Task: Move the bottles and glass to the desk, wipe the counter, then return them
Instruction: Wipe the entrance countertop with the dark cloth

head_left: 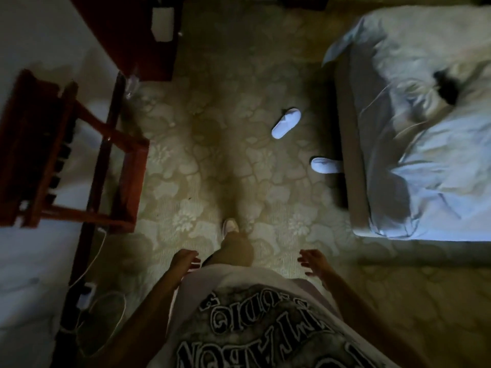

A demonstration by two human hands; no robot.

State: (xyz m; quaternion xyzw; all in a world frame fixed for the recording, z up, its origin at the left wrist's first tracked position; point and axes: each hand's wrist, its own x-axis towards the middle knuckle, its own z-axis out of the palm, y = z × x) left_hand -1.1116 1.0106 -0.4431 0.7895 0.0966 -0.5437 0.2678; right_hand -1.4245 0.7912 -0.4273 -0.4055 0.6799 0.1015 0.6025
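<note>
I am looking straight down at a patterned carpet in a dim room. My left hand (184, 260) hangs in front of my shirt with its fingers apart and nothing in it. My right hand (313, 262) is also empty, fingers spread, a little to the right of my leg. One foot in a light shoe (230, 226) is stepped forward between the hands. No bottle, glass, counter or cloth is in view. Part of a dark red wooden desk or cabinet (132, 35) shows at the top left.
A red wooden luggage rack (71, 160) stands against the left wall. A bed with rumpled white bedding (425, 128) fills the right side. Two white slippers (286, 123) (325, 165) lie on the carpet by the bed. White cables and a charger (87, 293) trail along the left skirting.
</note>
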